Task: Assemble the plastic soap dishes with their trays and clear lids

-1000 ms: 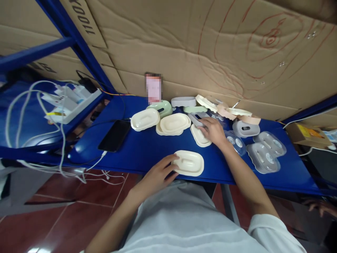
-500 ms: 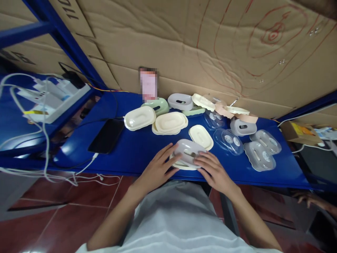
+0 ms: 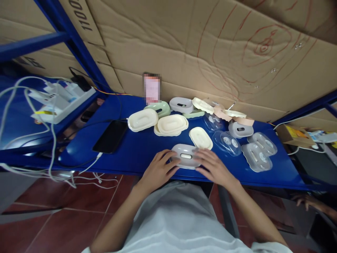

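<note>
A: What do the hands have?

B: Both are on a grey lid (image 3: pixel 185 155) at the near edge of the blue shelf (image 3: pixel 147 151). The left hand (image 3: pixel 158 171) curls its fingers against the lid's left end; the right hand (image 3: pixel 212 167) lies with fingers spread over its right end. The lid sits flat between them, slot upward.

A: And just beyond the grip?

B: A cream tray (image 3: pixel 200 137) lies just behind the lid. Right of it are clear covers (image 3: pixel 226 142). Left of the left hand, a black phone (image 3: pixel 110 136) lies flat.

A: Farther back?

B: Stacked cream trays (image 3: pixel 171 124), a green piece (image 3: pixel 161 108), more grey lids (image 3: pixel 181 104), then the cardboard wall (image 3: pixel 184 45).
</note>
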The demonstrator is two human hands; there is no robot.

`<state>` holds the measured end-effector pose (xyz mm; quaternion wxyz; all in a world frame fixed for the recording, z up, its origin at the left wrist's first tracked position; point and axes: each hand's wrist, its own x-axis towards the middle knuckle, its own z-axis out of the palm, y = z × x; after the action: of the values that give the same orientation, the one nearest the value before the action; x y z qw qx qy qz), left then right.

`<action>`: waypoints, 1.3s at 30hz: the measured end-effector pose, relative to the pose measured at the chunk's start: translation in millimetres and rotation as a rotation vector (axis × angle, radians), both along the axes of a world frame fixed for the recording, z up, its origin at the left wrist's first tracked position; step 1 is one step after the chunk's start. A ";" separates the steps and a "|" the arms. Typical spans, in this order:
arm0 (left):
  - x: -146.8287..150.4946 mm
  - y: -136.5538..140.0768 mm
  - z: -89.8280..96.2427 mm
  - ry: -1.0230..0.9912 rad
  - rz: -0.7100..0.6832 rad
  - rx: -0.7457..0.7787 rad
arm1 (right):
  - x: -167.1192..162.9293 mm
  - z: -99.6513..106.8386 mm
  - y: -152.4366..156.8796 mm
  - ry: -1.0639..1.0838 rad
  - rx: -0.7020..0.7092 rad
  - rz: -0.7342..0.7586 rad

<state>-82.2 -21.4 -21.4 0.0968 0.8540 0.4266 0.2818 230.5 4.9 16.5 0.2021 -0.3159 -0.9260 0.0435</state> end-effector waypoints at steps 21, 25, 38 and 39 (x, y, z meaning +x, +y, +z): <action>-4.4 1.3 2.0 -0.248 0.048 -0.277 | 15.5 16.7 66.2 0.194 0.631 -0.231; -3.5 3.3 1.2 -0.319 0.058 -0.301 | -20.0 -0.3 15.3 0.102 0.503 0.010; -10.8 7.2 -4.7 -0.274 -0.025 -0.359 | -43.2 -4.6 0.2 0.030 0.071 0.228; -11.1 7.4 -4.7 -0.280 -0.031 -0.363 | -43.7 -7.1 -1.2 0.011 0.089 0.224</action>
<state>-93.3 -14.0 -26.1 0.3111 0.7816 0.4396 0.3147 186.8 3.7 9.4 0.2147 -0.2012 -0.9554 0.0263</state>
